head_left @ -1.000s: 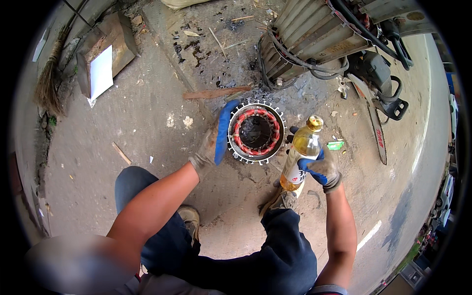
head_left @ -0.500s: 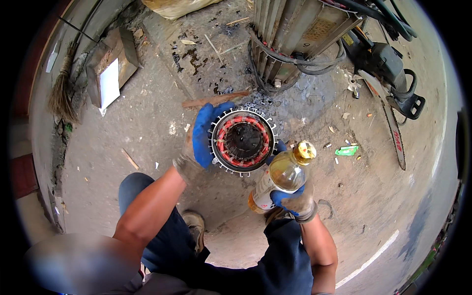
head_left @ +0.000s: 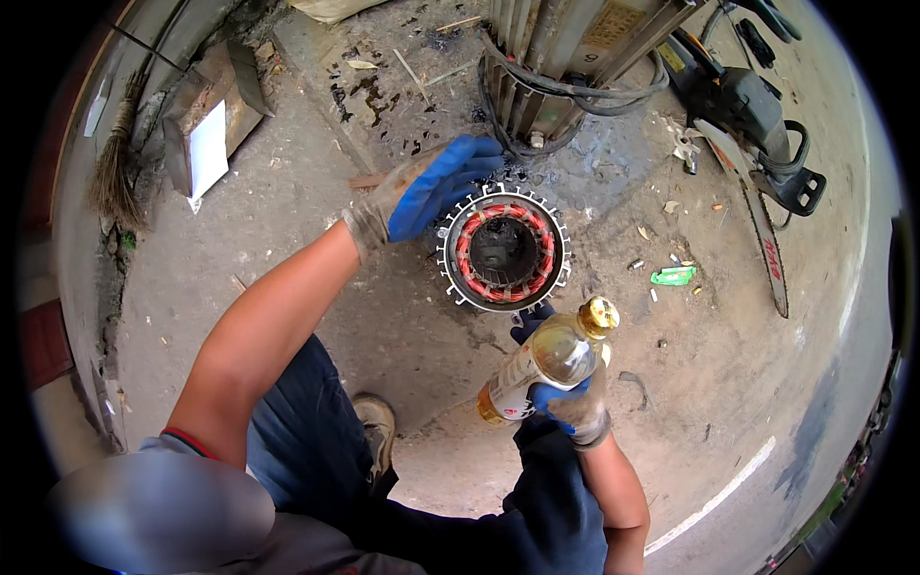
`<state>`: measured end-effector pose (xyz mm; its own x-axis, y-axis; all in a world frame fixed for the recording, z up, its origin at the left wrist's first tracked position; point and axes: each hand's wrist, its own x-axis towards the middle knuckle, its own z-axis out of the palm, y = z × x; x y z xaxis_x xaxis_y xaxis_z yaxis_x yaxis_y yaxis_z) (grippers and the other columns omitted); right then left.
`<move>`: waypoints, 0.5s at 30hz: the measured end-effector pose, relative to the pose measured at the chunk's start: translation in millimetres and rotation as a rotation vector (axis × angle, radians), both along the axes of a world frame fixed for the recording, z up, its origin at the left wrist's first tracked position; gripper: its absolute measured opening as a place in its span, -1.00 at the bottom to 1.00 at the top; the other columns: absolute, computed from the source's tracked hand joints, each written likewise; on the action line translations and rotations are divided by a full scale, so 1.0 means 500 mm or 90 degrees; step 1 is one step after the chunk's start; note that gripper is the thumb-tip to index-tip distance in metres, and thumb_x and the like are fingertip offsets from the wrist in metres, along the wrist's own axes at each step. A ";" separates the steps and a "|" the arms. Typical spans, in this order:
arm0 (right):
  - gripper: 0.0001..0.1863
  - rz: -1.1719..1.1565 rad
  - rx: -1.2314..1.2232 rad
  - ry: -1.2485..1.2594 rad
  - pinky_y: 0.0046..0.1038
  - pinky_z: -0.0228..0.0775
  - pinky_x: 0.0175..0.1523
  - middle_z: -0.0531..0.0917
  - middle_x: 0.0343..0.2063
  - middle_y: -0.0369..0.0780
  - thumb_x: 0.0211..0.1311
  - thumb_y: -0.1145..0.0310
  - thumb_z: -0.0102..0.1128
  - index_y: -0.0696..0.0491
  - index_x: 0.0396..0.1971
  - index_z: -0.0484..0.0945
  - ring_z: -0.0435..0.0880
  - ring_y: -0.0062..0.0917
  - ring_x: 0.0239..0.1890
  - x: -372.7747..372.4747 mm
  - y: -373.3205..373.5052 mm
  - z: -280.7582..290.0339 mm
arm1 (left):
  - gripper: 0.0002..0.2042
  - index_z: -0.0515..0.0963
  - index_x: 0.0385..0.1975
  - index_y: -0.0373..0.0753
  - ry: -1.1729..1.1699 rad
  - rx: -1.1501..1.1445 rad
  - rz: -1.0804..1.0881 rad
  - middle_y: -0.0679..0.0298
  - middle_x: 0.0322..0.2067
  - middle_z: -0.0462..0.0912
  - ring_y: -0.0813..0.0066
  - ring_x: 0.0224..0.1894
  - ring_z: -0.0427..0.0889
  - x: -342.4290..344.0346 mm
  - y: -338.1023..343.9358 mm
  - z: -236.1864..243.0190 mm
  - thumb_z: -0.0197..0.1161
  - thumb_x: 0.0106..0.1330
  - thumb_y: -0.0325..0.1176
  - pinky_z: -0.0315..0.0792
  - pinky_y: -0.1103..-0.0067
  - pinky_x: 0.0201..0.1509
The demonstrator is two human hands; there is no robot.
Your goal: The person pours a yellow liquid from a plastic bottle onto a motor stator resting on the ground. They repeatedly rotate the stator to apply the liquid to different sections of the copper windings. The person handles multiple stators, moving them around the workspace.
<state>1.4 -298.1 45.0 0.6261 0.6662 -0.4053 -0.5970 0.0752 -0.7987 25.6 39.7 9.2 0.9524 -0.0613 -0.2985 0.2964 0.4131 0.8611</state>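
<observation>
A motor stator (head_left: 467, 247), a toothed metal ring with red windings inside, stands on the floor in front of me, its round hole facing up. My left hand (head_left: 441, 189), in a blue-palmed glove, is at its upper left, fingers stretched out and holding nothing. My right hand (head_left: 575, 407), gloved too, grips a clear plastic bottle (head_left: 546, 362) with a pale label and yellowish liquid in its bottom. The bottle leans, its neck pointing up and right, below the stator. Some blue fingers of the right hand show beyond the bottle; the rest are hidden.
A finned motor housing (head_left: 541, 77) with a looped cable stands at the back. On the right lies a chainsaw (head_left: 757, 125), its bar towards me. A green wrapper (head_left: 674, 276) lies nearer. A dustpan (head_left: 182, 144) and a straw broom (head_left: 117, 177) are at the left.
My left hand has let go of the stator's left side and moved up and right, fingers straightened. The stator sits farther right and slightly away. My right hand still holds the bottle.
</observation>
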 end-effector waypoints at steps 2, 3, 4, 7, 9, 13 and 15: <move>0.16 -0.018 -0.063 -0.004 -0.04 0.46 0.32 0.46 0.30 0.07 -0.21 -0.05 0.74 0.22 0.34 0.29 0.53 -0.11 0.29 0.022 -0.010 0.003 | -0.04 0.00 0.52 -0.26 -0.050 0.106 -0.005 0.06 0.48 0.17 0.24 0.52 0.17 -0.106 0.023 -0.018 0.35 0.30 0.13 0.10 0.30 0.59; 0.12 -0.025 -0.075 -0.040 -0.04 0.46 0.32 0.46 0.29 0.07 -0.18 -0.06 0.73 0.23 0.32 0.31 0.53 -0.11 0.29 0.032 -0.008 -0.005 | 0.11 -0.12 0.55 -0.26 -0.080 0.192 -0.036 0.06 0.51 0.08 0.21 0.54 0.10 -0.164 0.015 -0.032 0.52 0.18 0.05 0.06 0.31 0.61; 0.09 -0.032 -0.092 -0.074 -0.04 0.46 0.32 0.47 0.29 0.08 -0.15 -0.06 0.71 0.24 0.30 0.33 0.53 -0.10 0.29 0.042 -0.010 -0.016 | 0.28 -0.19 0.55 -0.26 -0.037 0.306 -0.095 0.07 0.52 0.03 0.19 0.56 0.05 -0.198 -0.013 -0.014 0.63 -0.02 0.09 -0.01 0.29 0.63; -0.17 -0.019 -0.038 -0.081 -0.34 0.37 0.35 0.59 0.20 -0.14 -0.08 0.56 0.33 0.24 0.34 0.36 0.59 -0.44 0.22 0.090 -0.023 -0.039 | 0.50 -0.26 0.56 -0.24 -0.062 0.556 -0.100 0.05 0.53 -0.01 0.16 0.57 0.01 -0.224 -0.082 -0.031 0.74 -0.31 0.16 -0.12 0.28 0.66; -0.11 -0.056 0.048 -0.012 -0.31 0.31 0.40 0.54 0.25 -0.14 -0.09 0.53 0.33 0.25 0.39 0.29 0.54 -0.44 0.27 0.113 -0.008 -0.041 | 0.53 -0.31 0.55 -0.25 -0.208 0.783 -0.097 0.05 0.52 0.01 0.16 0.56 0.01 -0.205 -0.109 -0.095 0.74 -0.33 0.17 -0.14 0.28 0.66; -0.26 -0.031 -0.106 -0.061 -0.36 0.46 0.26 0.65 0.10 -0.16 -0.03 0.55 0.42 0.25 0.26 0.42 0.65 -0.47 0.11 0.117 -0.004 -0.056 | 0.52 -0.36 0.54 -0.26 -0.184 0.825 -0.070 0.05 0.51 0.03 0.14 0.56 0.01 -0.176 -0.121 -0.138 0.71 -0.27 0.18 -0.15 0.28 0.67; -0.28 -0.022 -0.109 -0.056 -0.37 0.48 0.23 0.67 0.07 -0.17 -0.04 0.56 0.42 0.24 0.24 0.44 0.66 -0.47 0.08 0.108 0.002 -0.042 | 0.47 -0.36 0.54 -0.24 -0.233 0.893 -0.091 0.03 0.50 0.03 0.11 0.56 0.01 -0.170 -0.104 -0.140 0.68 -0.20 0.18 -0.14 0.27 0.66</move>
